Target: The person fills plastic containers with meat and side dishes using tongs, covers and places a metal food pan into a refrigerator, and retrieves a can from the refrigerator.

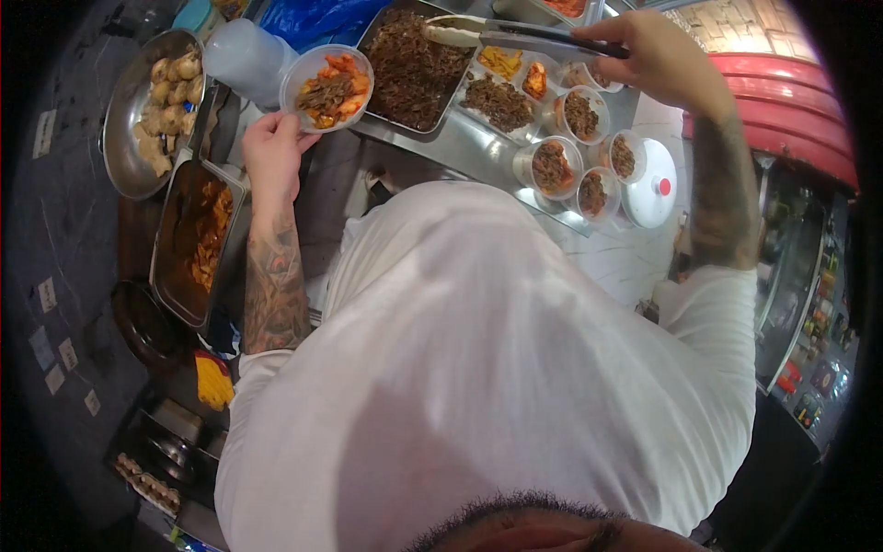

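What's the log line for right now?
left hand: holding tub of food | right hand: holding tongs, tips at meat | filled cups: on counter

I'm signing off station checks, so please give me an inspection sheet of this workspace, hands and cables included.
Surface: metal counter, shiny where bare, partly covered by containers.
Things in use: tub of orange-red and dark food; tongs, tips over dark shredded food, contact unclear.
Clutter: filled clear cups; white lid with a red knob; stacked clear containers; blue plastic.
Left hand: holds the tub near its rim.
Right hand: grips the tongs' black handle.
Cables: nothing seen.
Surroundings: round pan of pale pieces and deep metal pan of orange-red food at left; red ribbed object at right.
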`<state>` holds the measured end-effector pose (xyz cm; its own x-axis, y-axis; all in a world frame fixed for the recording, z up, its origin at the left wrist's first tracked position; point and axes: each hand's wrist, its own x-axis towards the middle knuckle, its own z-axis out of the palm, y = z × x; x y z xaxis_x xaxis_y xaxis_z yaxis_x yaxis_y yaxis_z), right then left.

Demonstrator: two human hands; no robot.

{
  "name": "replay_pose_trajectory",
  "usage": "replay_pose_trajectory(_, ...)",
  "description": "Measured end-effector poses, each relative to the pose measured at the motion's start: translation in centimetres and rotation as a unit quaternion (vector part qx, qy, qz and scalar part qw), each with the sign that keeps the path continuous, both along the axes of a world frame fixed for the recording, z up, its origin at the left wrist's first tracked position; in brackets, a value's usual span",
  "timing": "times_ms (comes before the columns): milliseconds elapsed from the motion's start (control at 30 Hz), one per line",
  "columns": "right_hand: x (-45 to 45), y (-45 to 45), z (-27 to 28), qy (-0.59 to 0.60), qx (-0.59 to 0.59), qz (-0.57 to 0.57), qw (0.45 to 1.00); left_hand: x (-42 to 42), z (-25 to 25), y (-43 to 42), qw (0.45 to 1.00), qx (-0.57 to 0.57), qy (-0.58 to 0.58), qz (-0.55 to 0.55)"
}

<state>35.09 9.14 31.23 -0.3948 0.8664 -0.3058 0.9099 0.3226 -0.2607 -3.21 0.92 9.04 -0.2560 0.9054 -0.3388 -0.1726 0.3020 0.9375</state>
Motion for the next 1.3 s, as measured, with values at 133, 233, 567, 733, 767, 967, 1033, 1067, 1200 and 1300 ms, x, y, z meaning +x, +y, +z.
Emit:
replay_pose_trajectory(133,-2.7,-2.9,6.3,-0.125,0.086,0.049,0.987,1.2,0.2,0.6,1.0,-0.012,-0.001,0.005)
replay_pose_trajectory(233,-2.5,-3.9,7.9,-0.114,0.115,0.033,0.986,2.3,0.0,1.1,1.0,-0.01,-0.008,-0.002)
replay_pose_trajectory(567,-4.2,-3.0,7.8,-0.156,-0.047,-0.031,0.986,5.8,0.5,2.2,0.997,0.021,0.043,-0.057)
replay_pose_trajectory(733,-3.7,-4.4,3.9,-0.024,0.11,0.103,0.988,6.4,1.7,1.5,0.994,0.023,0.073,-0.079)
replay_pose_trajectory(767,-1.8,-3.7,2.7,-0.013,0.111,0.109,0.988,6.4,1.7,1.4,0.994,0.031,0.072,-0.074)
replay_pose_trajectory(967,-3.4,-4.6,1.6,-0.033,0.115,0.175,0.977,6.5,1.2,1.1,0.987,0.025,0.136,-0.082)
replay_pose_trajectory(1033,-3.3,-4.7,-0.4,-0.04,0.158,0.169,0.972,6.8,0.8,0.9,0.988,0.046,0.128,-0.068)
replay_pose_trajectory(1067,-3.3,-4.6,-0.4,-0.039,0.157,0.169,0.972,6.9,0.7,0.8,0.989,0.066,0.12,-0.052)
replay_pose_trajectory(1200,-3.4,-4.7,-0.1,-0.091,0.121,0.133,0.979,6.9,1.1,0.7,0.99,0.055,0.121,-0.046)
replay_pose_trajectory(1300,-2.2,-4.8,0.1,-0.087,0.082,0.156,0.981,6.5,0.9,0.7,0.99,0.012,0.12,-0.073)
